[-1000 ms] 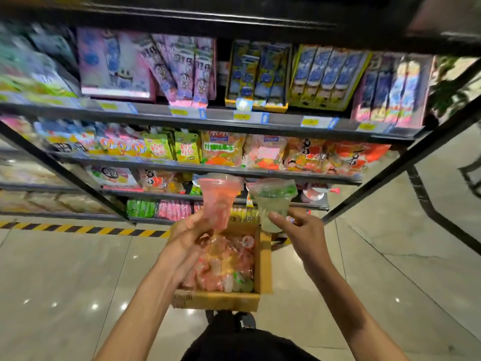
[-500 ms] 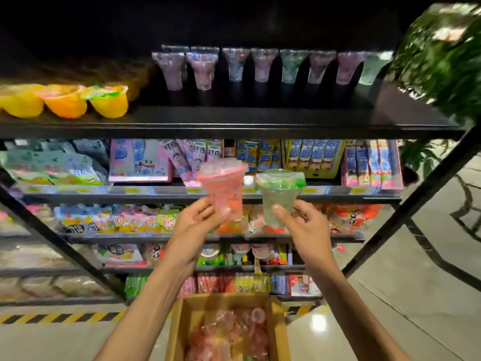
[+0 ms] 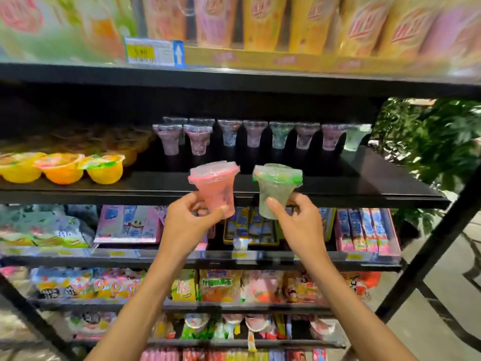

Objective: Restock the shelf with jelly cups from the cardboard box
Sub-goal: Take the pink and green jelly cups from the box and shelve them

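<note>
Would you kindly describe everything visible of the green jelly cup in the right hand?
The green jelly cup is a clear plastic cup, wide at the rim and narrower toward the base, holding pale greenish jelly. A film lid with a green edge seals its top. It is upright, pinched near its base by the right hand, in front of the black shelf, beside the pink cup but apart from it.

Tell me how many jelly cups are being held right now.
2. The pink jelly cup is in the left hand, the green jelly cup in the right hand; none looks hidden.
</note>
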